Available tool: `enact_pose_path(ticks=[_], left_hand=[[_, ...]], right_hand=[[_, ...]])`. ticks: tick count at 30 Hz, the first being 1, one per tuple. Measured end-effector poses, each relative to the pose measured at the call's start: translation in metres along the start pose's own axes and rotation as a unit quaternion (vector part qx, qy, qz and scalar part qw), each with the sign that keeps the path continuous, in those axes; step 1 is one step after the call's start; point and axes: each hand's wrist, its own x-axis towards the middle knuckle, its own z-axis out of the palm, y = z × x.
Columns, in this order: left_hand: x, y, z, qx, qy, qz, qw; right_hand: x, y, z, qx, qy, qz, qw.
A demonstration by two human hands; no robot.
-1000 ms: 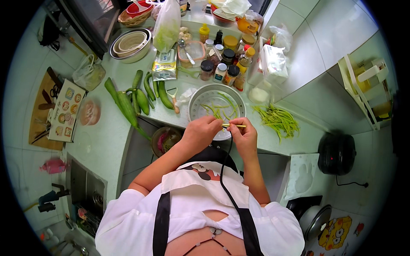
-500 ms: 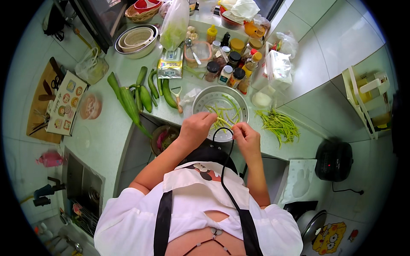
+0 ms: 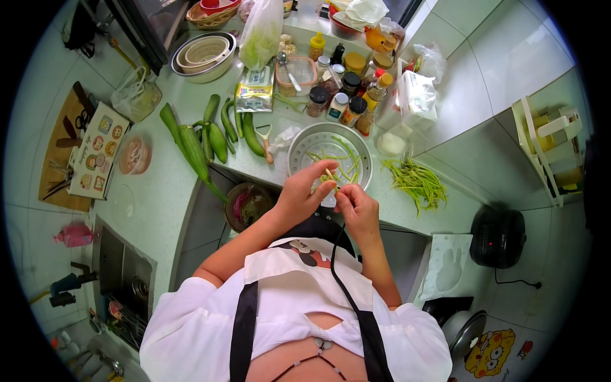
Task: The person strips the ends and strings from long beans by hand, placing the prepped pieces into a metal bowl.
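Pale green, one bean (image 3: 329, 172) is standing out between the two hands, above the near side of the metal bowl (image 3: 301, 141). The left hand (image 3: 304, 188) is staying half open: its thumb and forefinger are leaving a gap, and the bean is crossing there, so I cannot tell how firmly they are touching it. The right hand (image 3: 358, 209) is pinching the lower end with thumb and fingertip, which are covering that end.

In the bowl, more beans (image 3: 349, 156) are lying loosely; the hands are hiding the near ones and part of the rim. To the right, a pile (image 3: 417, 184) of beans is resting on the counter (image 3: 388, 207). To the left, a peeler (image 3: 267, 146) and green gourds (image 3: 193, 151) are lying.

From the apron (image 3: 299, 267), a black cord (image 3: 339, 270) is rising; its upper end is disappearing beside the right hand. Below the counter edge, a tub (image 3: 233, 219) is holding something pink, hard to make out. Farther back, jars (image 3: 351, 83) are crowding together, partly hiding each other.
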Motion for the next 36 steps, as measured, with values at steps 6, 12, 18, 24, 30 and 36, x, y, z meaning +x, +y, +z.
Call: enact_pose_path(ticks=[6,12,18,24,30,36], left_hand=[[-0.002,0.000,0.001,0.072,0.003,0.021,0.997],[-0.003,0.006,0.004,0.144,0.003,0.025,0.989],[-0.007,0.004,0.008,0.173,0.011,0.029,0.984],[-0.009,0.002,0.011,0.183,0.007,0.015,0.983],[-0.011,0.001,0.011,0.179,0.002,0.008,0.984],[-0.012,-0.003,0.012,0.180,-0.003,0.001,0.984]], right_hand=[[-0.003,-0.002,0.000,-0.063,0.018,-0.029,0.997],[-0.004,0.000,-0.001,-0.090,0.028,-0.049,0.994],[-0.008,-0.002,0.001,-0.096,0.029,-0.054,0.994],[-0.011,-0.001,0.003,-0.098,0.036,-0.061,0.993],[-0.012,0.002,0.007,-0.101,0.045,-0.070,0.991],[-0.013,-0.002,0.010,-0.113,0.046,-0.066,0.990]])
